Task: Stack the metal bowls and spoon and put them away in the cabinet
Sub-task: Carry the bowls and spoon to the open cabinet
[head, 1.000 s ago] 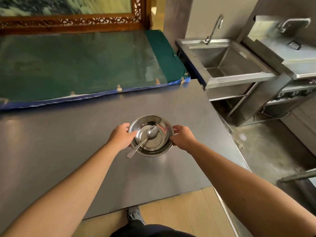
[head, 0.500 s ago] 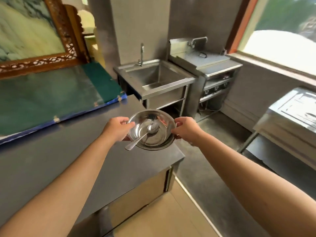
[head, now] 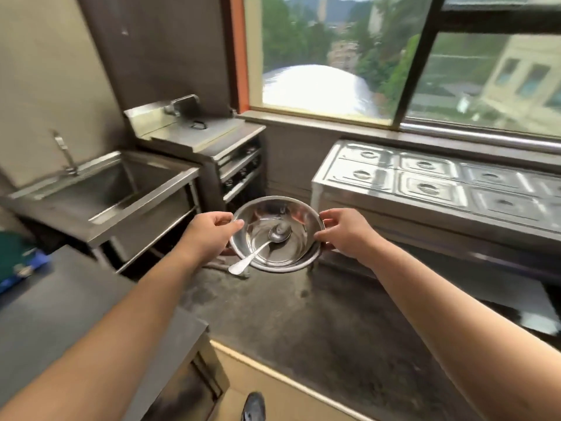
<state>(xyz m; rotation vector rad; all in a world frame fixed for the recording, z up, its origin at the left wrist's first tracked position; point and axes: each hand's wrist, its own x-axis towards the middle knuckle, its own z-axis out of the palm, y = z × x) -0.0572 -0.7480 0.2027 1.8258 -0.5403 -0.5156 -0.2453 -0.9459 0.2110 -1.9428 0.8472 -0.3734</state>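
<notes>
1. While held in mid-air over the floor (head: 303,323), stacked metal bowls (head: 274,235) gripped at opposite rims by left hand (head: 209,235) and right hand (head: 346,235), fingers closed.
2. Spoon (head: 261,249) resting inside, handle jutting over near-left rim.
3. Sink (head: 100,192) at left, worktop (head: 60,314) below-left.

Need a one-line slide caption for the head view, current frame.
Both hands, left and right, carry stacked metal bowls with a spoon inside, above the floor, between sink and steel counter.

A steel sink (head: 103,189) stands beside a lidded steel unit (head: 197,135); a large window (head: 394,56) lights a lidded food warmer (head: 440,180) above the dark floor (head: 303,314).
</notes>
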